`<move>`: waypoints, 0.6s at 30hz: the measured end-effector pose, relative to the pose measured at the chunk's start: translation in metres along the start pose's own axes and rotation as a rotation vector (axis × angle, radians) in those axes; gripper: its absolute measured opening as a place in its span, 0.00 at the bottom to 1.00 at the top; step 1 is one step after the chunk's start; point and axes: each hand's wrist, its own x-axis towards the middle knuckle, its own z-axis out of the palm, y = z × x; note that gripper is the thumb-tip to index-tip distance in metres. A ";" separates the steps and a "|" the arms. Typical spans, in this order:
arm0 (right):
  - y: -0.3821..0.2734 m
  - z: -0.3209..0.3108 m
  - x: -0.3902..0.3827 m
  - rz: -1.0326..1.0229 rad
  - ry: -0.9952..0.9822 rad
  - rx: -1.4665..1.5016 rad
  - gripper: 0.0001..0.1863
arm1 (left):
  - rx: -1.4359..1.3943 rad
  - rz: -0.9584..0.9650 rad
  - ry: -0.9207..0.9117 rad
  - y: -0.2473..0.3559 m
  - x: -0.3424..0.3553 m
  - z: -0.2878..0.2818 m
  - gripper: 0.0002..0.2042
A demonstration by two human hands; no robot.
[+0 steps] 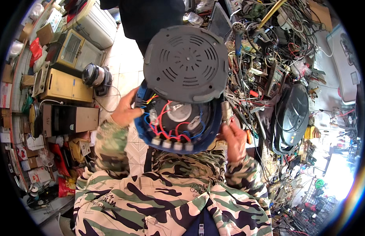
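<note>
A blue round appliance housing point(166, 147), like an electric cooker's body, lies bottom up above my lap. Its interior shows red, blue and yellow wires and several white connectors along the near rim. Over its far part sits a dark grey vented bottom cover point(187, 59), tilted and partly off, hiding the rest of the inside. My left hand point(127, 109) grips the housing's left rim, thumb on top. At the right side my right hand point(233, 139) is closed, fingertips pinching a small metallic piece point(226, 112) beside the rim; whether that piece belongs to the housing I cannot tell.
To the right, a bench is heaped with cables, tools and parts, with a black oval shell point(290, 118) among them. Leftward stand boxes, a yellow cabinet point(68, 85) and a small silver-black appliance point(97, 76) on the tiled floor. Dark clothing of another person point(151, 19) shows ahead.
</note>
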 end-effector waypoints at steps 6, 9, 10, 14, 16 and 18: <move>0.030 0.037 -0.075 0.070 -0.163 0.062 0.12 | 0.010 -0.058 -0.412 0.020 0.065 -0.035 0.41; 0.034 0.055 -0.086 -0.054 -0.271 -0.046 0.11 | 0.222 0.005 -0.571 0.020 0.105 -0.031 0.39; 0.041 0.058 -0.086 -0.058 -0.338 -0.055 0.11 | 0.265 -0.029 -0.630 0.022 0.118 -0.027 0.39; 0.038 0.070 -0.084 0.073 -0.520 -0.024 0.13 | 0.229 -0.146 -0.797 0.029 0.166 0.015 0.39; 0.044 0.077 -0.082 0.059 -0.517 -0.006 0.13 | 0.209 -0.185 -0.861 0.026 0.185 0.027 0.39; 0.044 0.077 -0.075 0.049 -0.518 0.001 0.12 | 0.167 -0.211 -0.924 0.024 0.204 0.037 0.38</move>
